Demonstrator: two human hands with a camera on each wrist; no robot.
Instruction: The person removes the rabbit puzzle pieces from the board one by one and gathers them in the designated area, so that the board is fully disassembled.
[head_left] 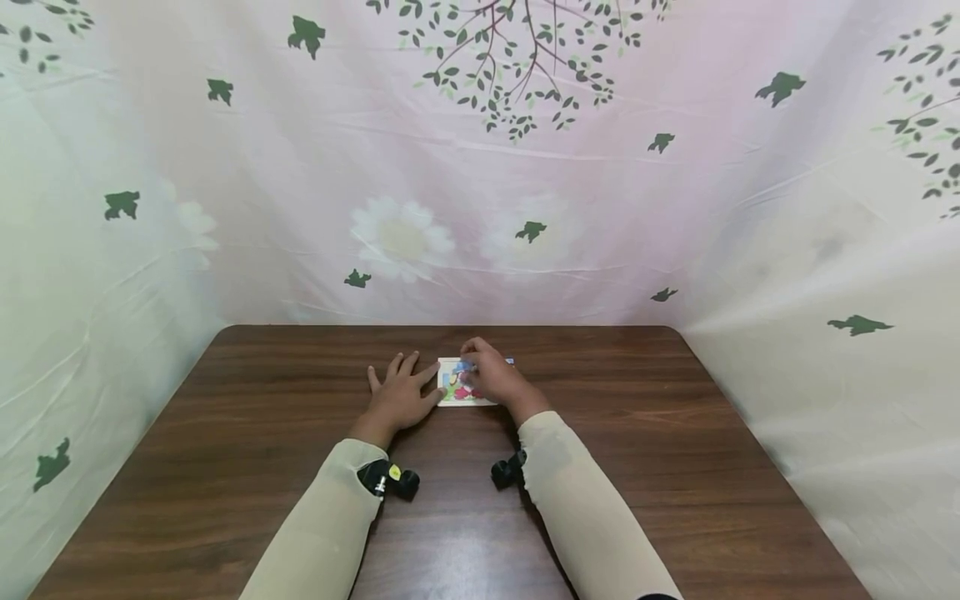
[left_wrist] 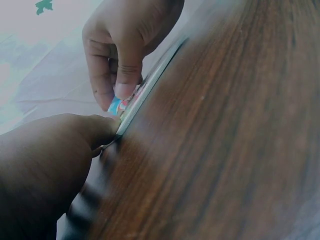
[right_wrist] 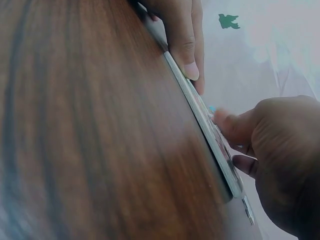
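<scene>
A small flat picture board (head_left: 446, 363) with a white border and colourful print lies on the table. Spread fingers of my left hand (head_left: 401, 402) rest on the table, its thumb and index finger touching the board's left edge. Over the board, my right hand (head_left: 501, 379) pinches a small blue piece (left_wrist: 114, 105) between thumb and fingers, low above the surface, as the left wrist view shows. That hand covers the board's right part. In the right wrist view, the board's pale side edge (right_wrist: 200, 120) runs between both hands.
Brown wooden table (head_left: 645, 467) under both arms. Another small flat piece (right_wrist: 248, 210) lies just past the board's right end, its blue part (head_left: 510, 361) showing beyond my right hand. A printed cloth (head_left: 465, 183) hangs behind the table and along both sides.
</scene>
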